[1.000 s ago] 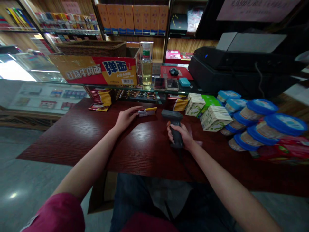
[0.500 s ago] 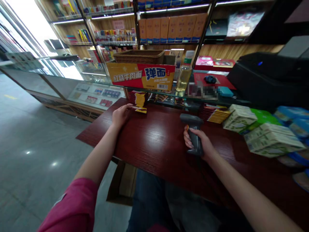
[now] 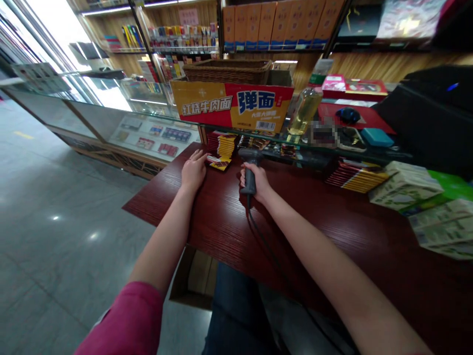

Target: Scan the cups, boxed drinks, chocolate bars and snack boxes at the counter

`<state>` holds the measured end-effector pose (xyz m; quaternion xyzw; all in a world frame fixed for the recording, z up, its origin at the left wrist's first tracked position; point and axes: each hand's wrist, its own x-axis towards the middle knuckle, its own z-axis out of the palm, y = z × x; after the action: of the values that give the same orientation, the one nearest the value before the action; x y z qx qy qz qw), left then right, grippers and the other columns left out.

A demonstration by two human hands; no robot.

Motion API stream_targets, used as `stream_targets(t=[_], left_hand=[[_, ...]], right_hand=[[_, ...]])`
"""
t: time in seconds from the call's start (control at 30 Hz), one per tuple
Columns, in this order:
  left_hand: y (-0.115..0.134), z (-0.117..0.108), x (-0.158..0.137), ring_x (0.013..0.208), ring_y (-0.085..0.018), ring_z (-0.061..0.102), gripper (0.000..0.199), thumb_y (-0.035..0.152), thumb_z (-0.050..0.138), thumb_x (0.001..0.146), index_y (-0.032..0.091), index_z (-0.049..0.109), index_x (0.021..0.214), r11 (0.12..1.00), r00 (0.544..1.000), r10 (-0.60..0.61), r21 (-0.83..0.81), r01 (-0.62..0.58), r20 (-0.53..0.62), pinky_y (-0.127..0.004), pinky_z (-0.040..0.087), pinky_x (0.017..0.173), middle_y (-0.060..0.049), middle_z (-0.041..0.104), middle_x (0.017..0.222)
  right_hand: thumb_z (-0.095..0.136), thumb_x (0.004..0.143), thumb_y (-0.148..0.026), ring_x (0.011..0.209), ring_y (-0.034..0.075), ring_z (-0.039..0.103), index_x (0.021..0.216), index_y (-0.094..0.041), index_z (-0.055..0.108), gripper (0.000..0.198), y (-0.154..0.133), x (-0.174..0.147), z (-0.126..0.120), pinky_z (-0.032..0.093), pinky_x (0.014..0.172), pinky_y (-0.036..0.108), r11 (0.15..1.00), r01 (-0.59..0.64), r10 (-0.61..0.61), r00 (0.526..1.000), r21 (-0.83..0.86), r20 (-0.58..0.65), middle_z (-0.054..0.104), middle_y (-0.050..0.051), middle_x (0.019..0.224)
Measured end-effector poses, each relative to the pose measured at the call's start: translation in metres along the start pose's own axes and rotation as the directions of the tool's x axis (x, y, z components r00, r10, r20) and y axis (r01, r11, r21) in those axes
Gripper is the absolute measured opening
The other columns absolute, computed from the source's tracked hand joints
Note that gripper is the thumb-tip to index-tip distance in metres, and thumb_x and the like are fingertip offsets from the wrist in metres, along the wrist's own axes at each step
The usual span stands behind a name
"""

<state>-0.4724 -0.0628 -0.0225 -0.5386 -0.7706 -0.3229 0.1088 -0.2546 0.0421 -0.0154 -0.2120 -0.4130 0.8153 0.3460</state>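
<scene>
My left hand [image 3: 194, 170] is at the far left part of the dark red wooden counter, its fingertips gripping the left edge of a flat red-and-yellow packet [image 3: 219, 163]. Just behind it stands a stack of similar packets [image 3: 223, 144]. My right hand [image 3: 256, 180] is wrapped round the handle of a dark grey barcode scanner [image 3: 250, 177]. The scanner's head is up and a short way right of the held packet, apart from it. Its black cable [image 3: 264, 240] trails down over the counter's front edge.
Behind the counter [image 3: 221, 222], a noodle carton [image 3: 232, 106] and an oil-coloured bottle [image 3: 305, 111] stand on a glass case. More packets [image 3: 354, 176] and green-white boxes [image 3: 406, 186] sit at right. An open cardboard box [image 3: 197, 276] is below the counter.
My right hand has carried the barcode scanner left, close to the held packet. The packet now shows more of its face. The view has shifted slightly.
</scene>
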Motion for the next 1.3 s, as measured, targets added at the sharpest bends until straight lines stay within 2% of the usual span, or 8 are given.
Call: stream_targets(t=[0.13, 0.4, 0.63, 0.83, 0.9, 1.0, 1.17, 1.3], left_hand=[[0.007, -0.002, -0.010, 0.140, -0.025, 0.059, 0.056, 0.007, 0.052, 0.087, 0.027, 0.070, 0.136, 0.989, 0.984, 0.143, 0.020, -0.147, 0.108, -0.046, 0.045, 0.121, -0.004, 0.068, 0.143], [0.003, 0.006, -0.003, 0.149, -0.029, 0.048, 0.060, 0.011, 0.051, 0.090, 0.017, 0.058, 0.149, 0.981, 0.967, 0.110, 0.129, -0.142, 0.228, -0.048, 0.042, 0.123, -0.013, 0.053, 0.158], [0.006, 0.006, -0.003, 0.152, -0.028, 0.045, 0.064, 0.012, 0.051, 0.090, 0.023, 0.054, 0.152, 0.983, 0.976, 0.123, 0.113, -0.144, 0.178, -0.049, 0.040, 0.123, -0.010, 0.053, 0.159], [0.033, -0.013, -0.013, 0.148, -0.027, 0.050, 0.058, 0.019, 0.050, 0.094, 0.026, 0.056, 0.151, 0.951, 0.953, 0.287, 0.090, -0.296, 0.101, -0.048, 0.038, 0.122, -0.007, 0.059, 0.154], [0.052, -0.010, -0.016, 0.143, -0.028, 0.054, 0.056, 0.018, 0.048, 0.094, 0.027, 0.058, 0.149, 0.931, 0.930, 0.348, 0.073, -0.357, 0.120, -0.048, 0.039, 0.121, -0.007, 0.062, 0.150], [0.096, 0.012, -0.018, 0.139, -0.028, 0.058, 0.056, 0.017, 0.045, 0.096, 0.028, 0.058, 0.149, 0.895, 0.885, 0.443, -0.010, -0.446, 0.142, -0.047, 0.042, 0.119, -0.007, 0.063, 0.149], [0.205, 0.075, -0.019, 0.143, -0.026, 0.053, 0.060, 0.018, 0.050, 0.095, 0.026, 0.048, 0.155, 0.797, 0.789, 0.597, -0.212, -0.565, 0.145, -0.043, 0.041, 0.121, -0.008, 0.058, 0.154], [0.284, 0.122, -0.010, 0.146, -0.025, 0.050, 0.063, 0.019, 0.050, 0.097, 0.023, 0.040, 0.159, 0.784, 0.821, 0.570, -0.328, -0.528, 0.041, -0.043, 0.041, 0.122, -0.010, 0.053, 0.157]], right_hand=[[0.083, 0.071, -0.042, 0.039, 0.011, 0.051, 0.089, -0.022, 0.055, 0.039, 0.007, 0.007, 0.000, 0.040, 0.035, 0.023, 0.999, 0.047, -0.047, 0.999, -0.026, 0.008, 0.059, -0.007, 0.058], [0.081, 0.073, -0.041, 0.039, 0.010, 0.052, 0.085, -0.022, 0.054, 0.035, 0.008, -0.003, -0.005, 0.042, 0.035, 0.023, 0.997, 0.081, -0.081, 0.997, -0.008, 0.003, 0.060, -0.006, 0.058], [0.082, 0.069, -0.044, 0.038, 0.010, 0.050, 0.083, -0.022, 0.055, 0.037, 0.009, -0.005, -0.005, 0.041, 0.034, 0.023, 0.993, 0.109, -0.107, 0.994, 0.043, -0.035, 0.058, -0.006, 0.056], [0.081, 0.069, -0.046, 0.037, 0.010, 0.051, 0.082, -0.023, 0.053, 0.038, -0.010, -0.039, -0.033, 0.043, 0.034, 0.023, 0.991, 0.132, -0.132, 0.987, -0.004, -0.097, 0.058, -0.007, 0.056], [0.082, 0.069, -0.046, 0.038, 0.011, 0.052, 0.084, -0.023, 0.054, 0.039, -0.023, -0.058, -0.053, 0.044, 0.035, 0.023, 0.989, 0.143, -0.146, 0.980, -0.032, -0.132, 0.059, -0.006, 0.057], [0.083, 0.068, -0.047, 0.039, 0.011, 0.053, 0.086, -0.022, 0.054, 0.042, -0.046, -0.087, -0.087, 0.046, 0.035, 0.023, 0.985, 0.153, -0.167, 0.968, -0.085, -0.187, 0.060, -0.006, 0.058], [0.085, 0.067, -0.047, 0.039, 0.010, 0.052, 0.092, -0.022, 0.057, 0.045, -0.085, -0.137, -0.143, 0.045, 0.035, 0.022, 0.960, 0.233, -0.269, 0.922, -0.158, -0.278, 0.060, -0.008, 0.060], [0.084, 0.069, -0.046, 0.041, 0.010, 0.053, 0.092, -0.021, 0.061, 0.042, -0.113, -0.177, -0.183, 0.046, 0.036, 0.023, 0.930, 0.308, -0.358, 0.878, -0.199, -0.318, 0.060, -0.007, 0.062]])
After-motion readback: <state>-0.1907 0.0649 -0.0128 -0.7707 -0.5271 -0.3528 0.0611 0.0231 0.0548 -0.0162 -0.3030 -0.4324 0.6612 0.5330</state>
